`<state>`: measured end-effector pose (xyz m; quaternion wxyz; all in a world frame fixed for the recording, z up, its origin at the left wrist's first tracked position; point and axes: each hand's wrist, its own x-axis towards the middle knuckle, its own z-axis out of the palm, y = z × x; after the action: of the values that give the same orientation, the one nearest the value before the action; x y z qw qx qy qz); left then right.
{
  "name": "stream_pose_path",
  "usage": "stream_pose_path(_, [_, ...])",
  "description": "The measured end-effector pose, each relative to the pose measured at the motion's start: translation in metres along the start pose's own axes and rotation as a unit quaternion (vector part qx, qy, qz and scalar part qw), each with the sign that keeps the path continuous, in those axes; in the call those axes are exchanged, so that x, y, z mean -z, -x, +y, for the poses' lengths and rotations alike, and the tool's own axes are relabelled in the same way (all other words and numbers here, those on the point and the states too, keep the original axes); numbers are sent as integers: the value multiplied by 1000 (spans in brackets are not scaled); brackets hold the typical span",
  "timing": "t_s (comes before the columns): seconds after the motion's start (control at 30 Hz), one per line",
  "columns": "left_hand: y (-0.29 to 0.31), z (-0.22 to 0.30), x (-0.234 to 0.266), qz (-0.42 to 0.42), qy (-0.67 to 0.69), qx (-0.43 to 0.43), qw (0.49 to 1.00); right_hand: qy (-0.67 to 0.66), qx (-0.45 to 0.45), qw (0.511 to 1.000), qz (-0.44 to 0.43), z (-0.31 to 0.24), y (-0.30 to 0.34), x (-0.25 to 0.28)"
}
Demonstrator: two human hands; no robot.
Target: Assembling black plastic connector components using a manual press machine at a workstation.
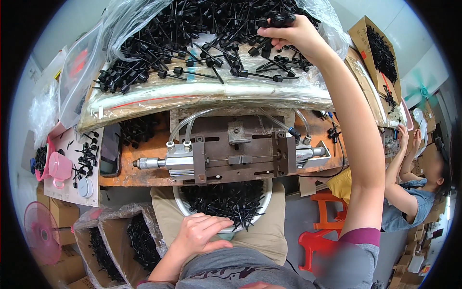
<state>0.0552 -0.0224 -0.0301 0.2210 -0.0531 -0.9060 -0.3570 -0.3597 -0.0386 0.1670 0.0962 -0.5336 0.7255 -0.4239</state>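
Note:
My right hand [293, 36] is raised at the far side, closed round a bunch of black stemmed plastic parts [281, 19]. Beneath and beside it spreads a big heap of the same knobbed, thin-stemmed parts [168, 36] on a plastic-wrapped cardboard surface [207, 89]. My left hand [202, 233] lies at the near rim of a white basin [266, 204] on my lap, fingers stretched out, holding nothing that shows. More black parts [219, 197] fill the basin. Between the two hands stands a metal clamping fixture [236, 156] with a cylinder at each side.
Clear air hoses [190, 120] arch over the fixture. On the left are a pink mug [60, 166], a pink fan [42, 233] and lined boxes [115, 241] of black parts. An orange stool [313, 245] stands right. A co-worker [411, 192] sits beyond, hands raised.

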Motion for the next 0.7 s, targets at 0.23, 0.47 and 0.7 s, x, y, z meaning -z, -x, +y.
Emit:
stream_pose_path(0.23, [-14, 7, 7, 50, -10, -19, 999, -188, -6, 979, 85, -13, 36, -4])
stream_pose_path(0.47, [-63, 27, 31, 281, 120, 115, 945, -291, -6, 954, 69, -58, 137, -57])
stream_pose_path(0.7, [-83, 32, 38, 162, 325, 116, 925, -247, 27, 969, 2, -51, 223, -95])
